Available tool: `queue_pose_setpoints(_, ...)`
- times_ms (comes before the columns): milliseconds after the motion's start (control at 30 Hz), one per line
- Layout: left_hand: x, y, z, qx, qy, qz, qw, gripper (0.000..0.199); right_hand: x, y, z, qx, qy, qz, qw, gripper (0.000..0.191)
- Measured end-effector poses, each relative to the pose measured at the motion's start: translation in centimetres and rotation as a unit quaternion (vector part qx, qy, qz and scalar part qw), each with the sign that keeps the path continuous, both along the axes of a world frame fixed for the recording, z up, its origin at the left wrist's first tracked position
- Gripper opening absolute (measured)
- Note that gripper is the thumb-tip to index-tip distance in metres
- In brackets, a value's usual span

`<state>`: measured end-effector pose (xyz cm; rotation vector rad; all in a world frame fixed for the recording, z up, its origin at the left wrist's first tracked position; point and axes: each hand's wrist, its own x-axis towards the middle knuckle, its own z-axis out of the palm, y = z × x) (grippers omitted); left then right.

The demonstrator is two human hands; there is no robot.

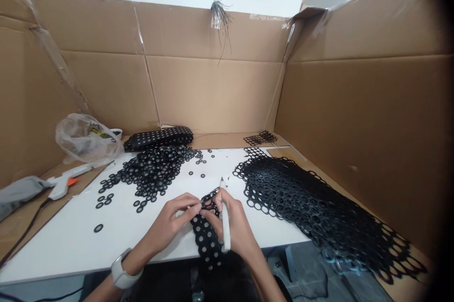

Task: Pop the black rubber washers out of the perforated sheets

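My left hand [179, 214], with a pale watch [123, 270] on the wrist, pinches the upper edge of a black strip with pale dots [206, 240]. That strip hangs down over the front edge of the white board [64, 250]. My right hand [236, 224] holds a white pen-like tool [226, 226] upright, its dark tip pointing away from me. Thumb and finger of the same hand also press on the strip, close to my left fingertips. Open black mesh [209, 198] shows at the strip's top between both hands. Small details there are covered by fingers.
Loose black rings with pale centres [152, 169] lie left, before a dotted black roll [159, 137]. Black ring netting [301, 193] is heaped right. A glue gun [62, 184], a plastic bag [85, 139] and cardboard walls [213, 94] surround the board.
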<state>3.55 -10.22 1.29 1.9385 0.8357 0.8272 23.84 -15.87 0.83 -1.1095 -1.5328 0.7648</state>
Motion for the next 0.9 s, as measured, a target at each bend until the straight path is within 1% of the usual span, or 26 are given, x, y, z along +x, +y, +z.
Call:
queue_pose_setpoints(67, 0.1, 0.3, 0.3, -0.013, -0.011, 0.037, 0.999, 0.046, -0.7, -0.2, 0.2, 0.008, -0.032, -0.003, 0.999, 0.033)
queue_pose_setpoints(133, -0.2, 1.5, 0.1, -0.008, -0.013, 0.097, 0.995, 0.05, -1.5, -0.3, 0.1, 0.014, -0.061, 0.002, 0.998, 0.031)
queue_pose_setpoints(200, -1.0, 3.8, -0.3, 0.008, -0.008, 0.153, 0.988, 0.053, -2.2, -0.1, -0.2, 0.013, -0.065, 0.014, 0.998, 0.03)
queue_pose_setpoints(300, -3.4, 8.2, -0.7, 0.034, 0.01, 0.232, 0.972, 0.061, -2.7, 0.6, -1.1, -0.004, -0.033, 0.021, 0.999, 0.029)
queue_pose_setpoints(367, -5.4, 10.7, -0.8, 0.052, 0.032, 0.249, 0.967, 0.063, -2.6, 1.0, -1.7, -0.021, -0.035, 0.007, 0.999, 0.029)
queue_pose_setpoints(433, -7.0, 11.8, -0.8, 0.078, 0.047, 0.258, 0.962, 0.068, -2.4, 1.2, -2.1, -0.042, -0.054, -0.004, 0.998, 0.032)
queue_pose_setpoints(467, -7.5, 11.7, -0.8, 0.095, 0.051, 0.26, 0.96, 0.068, -2.3, 1.2, -2.3, -0.051, -0.063, -0.006, 0.997, 0.035)
queue_pose_setpoints(533, -8.0, 10.4, -0.8, 0.131, 0.055, 0.259, 0.955, 0.059, -2.0, 1.2, -2.3, -0.061, -0.074, -0.005, 0.995, 0.038)
queue_pose_setpoints(633, -7.3, 6.4, -1.2, 0.18, 0.052, 0.225, 0.956, 0.037, -1.8, 1.1, -2.0, -0.065, -0.066, -0.01, 0.996, 0.038)
queue_pose_setpoints(667, -6.8, 4.9, -1.4, 0.199, 0.05, 0.202, 0.958, 0.03, -1.8, 1.1, -1.9, -0.066, -0.054, -0.012, 0.996, 0.037)
queue_pose_setpoints(700, -6.2, 3.5, -1.6, 0.237, 0.044, 0.165, 0.956, 0.025, -1.8, 1.1, -1.7, -0.066, -0.035, -0.011, 0.997, 0.037)
queue_pose_setpoints(733, -5.6, 2.2, -1.8, 0.274, 0.039, 0.124, 0.953, 0.023, -1.8, 1.1, -1.5, -0.066, -0.01, -0.006, 0.998, 0.037)
queue_pose_setpoints(800, -4.5, 0.5, -2.2, 0.324, 0.03, 0.084, 0.942, 0.032, -1.9, 1.0, -1.1, -0.063, 0.046, 0.014, 0.997, 0.037)
queue_pose_setpoints(867, -3.7, -0.1, -2.3, 0.344, 0.016, 0.07, 0.936, 0.038, -2.1, 0.8, -0.8, -0.059, 0.093, 0.037, 0.993, 0.039)
queue_pose_setpoints(900, -3.4, -0.3, -2.2, 0.345, 0.007, 0.067, 0.936, 0.038, -2.1, 0.6, -0.6, -0.053, 0.11, 0.046, 0.991, 0.039)
